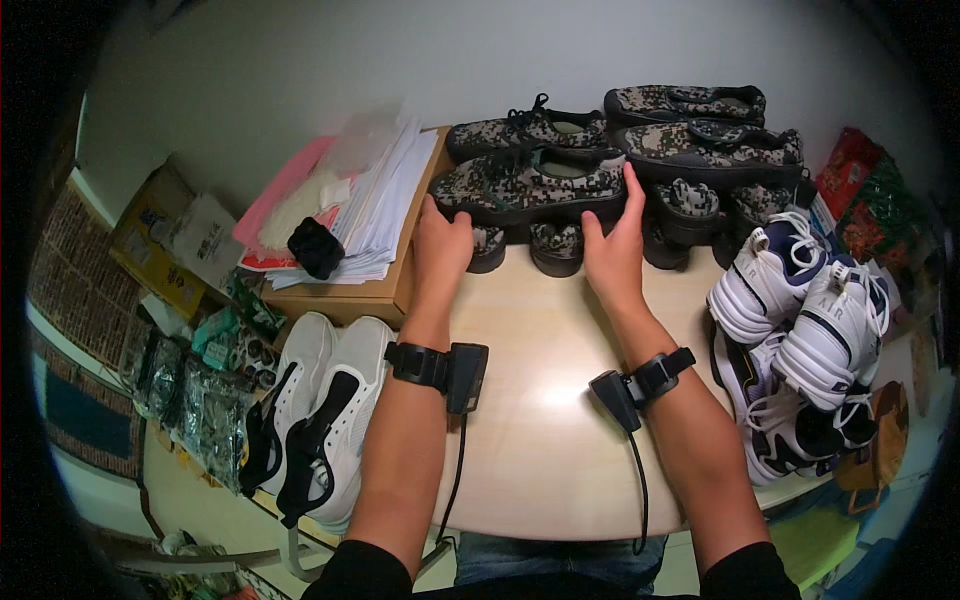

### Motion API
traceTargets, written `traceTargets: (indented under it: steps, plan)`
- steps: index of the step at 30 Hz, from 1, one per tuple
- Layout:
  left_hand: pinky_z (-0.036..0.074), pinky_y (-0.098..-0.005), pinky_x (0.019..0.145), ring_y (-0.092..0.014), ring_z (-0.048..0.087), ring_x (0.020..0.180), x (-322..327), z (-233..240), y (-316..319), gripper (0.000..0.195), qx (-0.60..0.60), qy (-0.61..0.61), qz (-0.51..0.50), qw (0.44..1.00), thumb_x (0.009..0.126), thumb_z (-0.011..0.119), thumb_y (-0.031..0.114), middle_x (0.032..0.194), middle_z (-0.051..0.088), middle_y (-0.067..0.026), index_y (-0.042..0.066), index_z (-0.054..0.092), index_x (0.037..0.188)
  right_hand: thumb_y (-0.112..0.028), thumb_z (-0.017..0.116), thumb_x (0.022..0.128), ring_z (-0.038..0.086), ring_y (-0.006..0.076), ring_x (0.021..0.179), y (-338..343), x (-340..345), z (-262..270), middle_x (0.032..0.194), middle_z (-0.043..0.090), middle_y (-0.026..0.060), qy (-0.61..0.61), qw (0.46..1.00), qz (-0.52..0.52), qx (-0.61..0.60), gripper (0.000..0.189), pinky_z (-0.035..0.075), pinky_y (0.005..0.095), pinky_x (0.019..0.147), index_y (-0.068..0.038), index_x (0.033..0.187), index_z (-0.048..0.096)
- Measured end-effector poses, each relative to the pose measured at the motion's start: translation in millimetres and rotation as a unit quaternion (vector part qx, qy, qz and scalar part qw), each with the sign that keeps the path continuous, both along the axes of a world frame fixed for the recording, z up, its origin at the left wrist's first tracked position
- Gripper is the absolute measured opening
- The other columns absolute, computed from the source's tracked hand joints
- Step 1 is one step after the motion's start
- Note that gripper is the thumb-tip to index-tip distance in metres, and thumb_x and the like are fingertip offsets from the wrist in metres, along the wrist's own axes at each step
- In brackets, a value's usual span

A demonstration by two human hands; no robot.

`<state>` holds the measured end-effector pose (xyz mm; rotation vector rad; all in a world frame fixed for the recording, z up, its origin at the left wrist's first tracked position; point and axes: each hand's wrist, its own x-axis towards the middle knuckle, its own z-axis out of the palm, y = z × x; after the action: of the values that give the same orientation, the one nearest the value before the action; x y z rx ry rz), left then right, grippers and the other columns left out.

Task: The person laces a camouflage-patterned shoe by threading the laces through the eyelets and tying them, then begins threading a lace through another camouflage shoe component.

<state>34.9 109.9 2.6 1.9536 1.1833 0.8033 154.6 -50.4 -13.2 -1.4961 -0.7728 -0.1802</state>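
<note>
Both hands hold one camouflage lace-up shoe level at the far side of the table. My left hand grips its toe end and my right hand its heel end. Under it sit other camouflage shoes with their rounded ends toward me, such as the shoe below its heel half. Right behind it lies a matching laced shoe. To the right, another camouflage shoe rests across more of the same kind. Whether the held shoe touches those beneath it, I cannot tell.
A cardboard box topped with papers and a black object stands left. White slip-on shoes lie nearer me. White sneakers are piled at the right edge of the wooden table. Cables hang from both wrist devices.
</note>
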Motion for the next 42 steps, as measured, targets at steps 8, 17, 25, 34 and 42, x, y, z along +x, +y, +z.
traceTargets:
  steps: [8, 17, 25, 34, 42]
  plan:
    - [0.045, -0.0395, 0.083, -0.033, 0.061, 0.09, 2, -3, -3, 0.068, 0.114, 0.005, 0.005, 0.993, 0.079, 0.056, 0.02, 0.098, 0.063, -0.0203, 0.002, 0.033, 0.14, -0.003, 0.059, 0.085, 0.037, 0.0372, 0.128, 1, 5, -24, 0.139, 0.034, 0.0248, 0.001, 1.0, -0.016, -0.003, 0.069, 0.03, 0.0395, 0.105, -0.004, 0.142, 0.02]
    - [0.039, -0.0416, 0.097, -0.038, 0.05, 0.112, -2, 18, -22, 0.068, 0.207, 0.111, 0.001, 0.972, 0.077, 0.061, 0.023, 0.124, 0.05, -0.0228, 0.002, 0.038, 0.137, 0.0, 0.057, 0.082, 0.031, 0.0374, 0.131, -1, -3, -16, 0.141, 0.029, 0.0238, -0.006, 0.999, -0.044, 0.026, 0.069, 0.025, 0.0418, 0.108, -0.002, 0.141, 0.021]
    - [0.019, -0.0439, 0.11, -0.033, 0.034, 0.128, 12, -3, -33, 0.062, 0.345, 0.145, -0.169, 0.912, 0.076, 0.065, 0.024, 0.135, 0.045, -0.0184, 0.015, 0.046, 0.134, 0.003, 0.054, 0.075, 0.029, 0.0365, 0.129, -7, -25, 11, 0.137, 0.028, 0.0211, -0.123, 0.985, -0.103, 0.065, 0.064, 0.022, 0.0435, 0.109, 0.0, 0.134, 0.032]
    - [0.016, -0.0448, 0.11, -0.031, 0.035, 0.127, 16, -6, -28, 0.061, 0.345, 0.096, -0.177, 0.917, 0.074, 0.066, 0.024, 0.13, 0.047, -0.0167, 0.016, 0.049, 0.132, 0.0, 0.052, 0.076, 0.036, 0.0388, 0.125, -13, -17, 48, 0.134, 0.039, 0.0221, -0.215, 0.974, -0.027, -0.072, 0.051, 0.028, 0.0447, 0.106, 0.004, 0.126, 0.044]
    - [0.013, -0.0468, 0.111, -0.032, 0.034, 0.128, 15, -6, -29, 0.061, 0.311, 0.071, -0.176, 0.931, 0.07, 0.065, 0.017, 0.131, 0.046, -0.0175, 0.014, 0.051, 0.129, -0.005, 0.051, 0.082, 0.051, 0.0364, 0.113, 48, 21, 77, 0.114, 0.058, 0.022, -0.366, 0.909, -0.025, -0.199, 0.029, 0.039, 0.0456, 0.097, 0.005, 0.108, 0.058]
